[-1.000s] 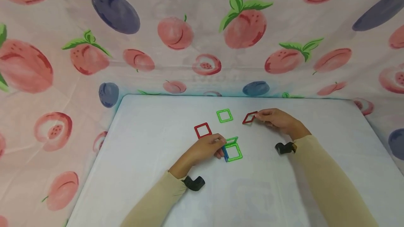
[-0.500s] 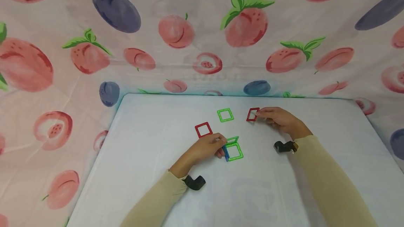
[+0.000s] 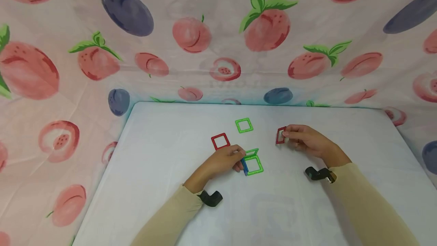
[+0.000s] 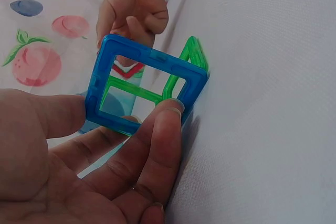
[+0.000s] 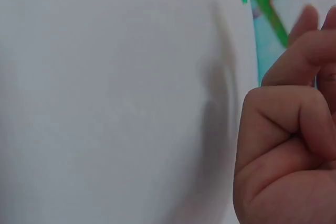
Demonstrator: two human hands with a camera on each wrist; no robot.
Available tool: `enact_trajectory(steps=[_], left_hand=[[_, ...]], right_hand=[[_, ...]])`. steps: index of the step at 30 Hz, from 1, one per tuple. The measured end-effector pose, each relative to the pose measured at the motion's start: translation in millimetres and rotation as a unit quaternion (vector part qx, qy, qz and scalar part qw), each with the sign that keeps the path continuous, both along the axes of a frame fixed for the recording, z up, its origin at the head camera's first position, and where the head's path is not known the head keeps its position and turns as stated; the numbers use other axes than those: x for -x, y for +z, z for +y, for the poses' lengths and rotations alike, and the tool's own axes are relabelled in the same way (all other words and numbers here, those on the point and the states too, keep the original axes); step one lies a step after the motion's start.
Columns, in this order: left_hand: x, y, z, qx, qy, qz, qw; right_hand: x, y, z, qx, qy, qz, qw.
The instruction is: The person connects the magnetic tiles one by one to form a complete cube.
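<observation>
In the head view my left hand (image 3: pixel 222 160) is at a small build of square, open-frame magnetic tiles. Its thumb and fingers pinch a blue magnetic tile (image 4: pixel 152 55), which stands on edge. Joined to it are a green tile (image 3: pixel 260 163) lying flat and another green tile (image 3: pixel 252 150) raised at the back. To the right and farther back, my right hand (image 3: pixel 308 139) pinches a red magnetic tile (image 3: pixel 277 136), held tilted and apart from the build. The right wrist view shows curled fingers, but the red tile is not clear there.
A loose red tile (image 3: pixel 218 135) lies just beyond my left hand. Farther back lies a loose green tile (image 3: pixel 242 120). The white table (image 3: pixel 164 132) meets a fruit-printed cloth (image 3: pixel 191 63) at its back edge and left side.
My right hand has drawn the red tile nearer and slightly right, turning it from a slanted lie to a more upright one. The left hand and the build stay in place.
</observation>
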State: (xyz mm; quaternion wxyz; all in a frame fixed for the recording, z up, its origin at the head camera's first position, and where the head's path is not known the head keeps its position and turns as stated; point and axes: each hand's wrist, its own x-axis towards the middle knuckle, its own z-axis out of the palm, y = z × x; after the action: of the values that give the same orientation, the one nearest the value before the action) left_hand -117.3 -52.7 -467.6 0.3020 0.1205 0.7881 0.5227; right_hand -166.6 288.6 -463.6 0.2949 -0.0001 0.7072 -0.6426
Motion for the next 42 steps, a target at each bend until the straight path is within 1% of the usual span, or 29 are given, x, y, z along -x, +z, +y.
enact_trajectory(steps=[4, 7, 13, 17, 20, 26, 30, 34, 38, 42], left_hand=[[-0.3, -0.7, 0.5, -0.003, 0.000, -0.003, 1.0000], [-0.1, -0.7, 0.9, -0.006, 0.001, -0.003, 1.0000], [0.6, 1.1, 0.7, -0.001, 0.003, 0.003, 1.0000], [0.8, 2.3, 0.1, 0.002, 0.004, 0.003, 1.0000], [0.7, 2.6, -0.1, 0.003, 0.004, -0.001, 1.0000], [1.0, 2.4, 0.9, -0.004, 0.004, -0.002, 1.0000], [1.0, 2.3, 1.2, -0.005, 0.006, 0.000, 1.0000], [0.6, 0.7, 1.1, -0.004, 0.008, 0.000, 1.0000], [0.0, -0.1, 0.9, -0.003, 0.009, 0.000, 1.0000], [1.0, 1.0, 0.8, -0.001, 0.008, 0.004, 1.0000]], right_hand=[[-11.2, 2.6, -4.7, 0.014, 0.023, 0.025, 0.9993], [-17.8, 5.7, -11.2, 0.004, 0.026, 0.030, 0.9992], [-26.7, 11.9, -24.5, -0.045, 0.018, 0.012, 0.9987], [-32.1, 13.2, -29.9, -0.052, 0.032, 0.004, 0.9981], [-35.5, 11.1, -33.3, -0.040, 0.056, 0.002, 0.9977], [-39.6, 4.8, -39.0, 0.015, 0.103, 0.002, 0.9946], [-40.4, 0.6, -42.2, 0.038, 0.111, -0.004, 0.9931], [-41.9, -1.6, -44.2, 0.051, 0.114, -0.021, 0.9919], [-43.3, -3.3, -46.5, 0.072, 0.129, -0.034, 0.9885], [-42.7, -5.0, -50.9, 0.078, 0.137, -0.032, 0.9871]])
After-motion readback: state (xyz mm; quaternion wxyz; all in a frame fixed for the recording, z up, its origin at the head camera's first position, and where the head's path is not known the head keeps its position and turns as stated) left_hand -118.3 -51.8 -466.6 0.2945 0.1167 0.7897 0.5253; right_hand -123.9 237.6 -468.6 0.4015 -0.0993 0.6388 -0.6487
